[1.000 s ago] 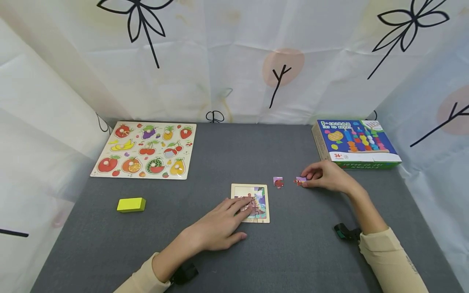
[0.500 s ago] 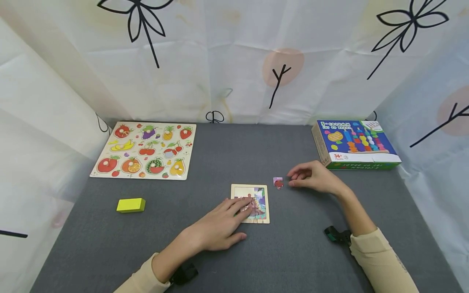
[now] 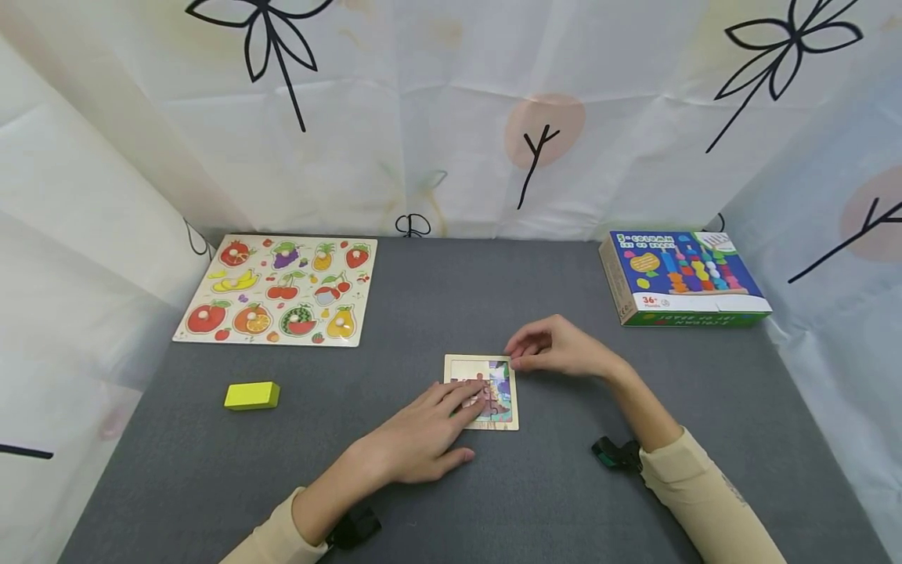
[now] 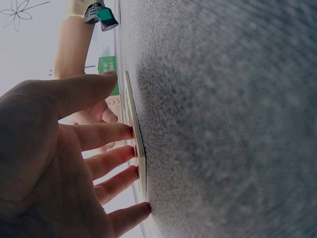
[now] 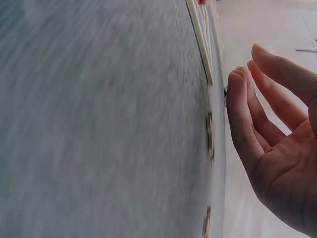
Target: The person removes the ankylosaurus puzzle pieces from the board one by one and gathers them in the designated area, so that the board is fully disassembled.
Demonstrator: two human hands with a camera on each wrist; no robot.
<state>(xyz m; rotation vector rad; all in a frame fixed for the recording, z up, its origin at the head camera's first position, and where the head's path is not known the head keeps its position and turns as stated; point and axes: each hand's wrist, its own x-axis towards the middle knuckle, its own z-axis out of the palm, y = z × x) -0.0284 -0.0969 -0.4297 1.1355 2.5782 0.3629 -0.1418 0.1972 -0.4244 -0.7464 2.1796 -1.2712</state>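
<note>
My left hand (image 3: 423, 439) lies with extended fingers on a small wooden jigsaw board (image 3: 514, 419), covering its left and lower part. In the left wrist view, the fingertips (image 4: 131, 151) touch the board's edge, with the thumb held apart. My right hand (image 3: 560, 348) hovers by the board's upper right corner, its fingers loosely bent. In the right wrist view, no object shows between thumb and fingers. Two flat jigsaw pieces lie on the table there, a nearer piece (image 5: 207, 223) and a farther piece (image 5: 210, 136) close to the board. The right hand hides both in the head view.
A fruit puzzle board (image 3: 275, 294) lies at the back left, with a yellow block (image 3: 252, 395) in front of it. A blue and green toy box (image 3: 687, 278) sits at the back right. White patterned cloth (image 3: 437, 117) borders the grey table (image 3: 451, 290).
My right hand has moved left from the farther right piece, over the pieces, to the jigsaw board's corner. The pieces are now hidden in the head view. My left hand has stayed still.
</note>
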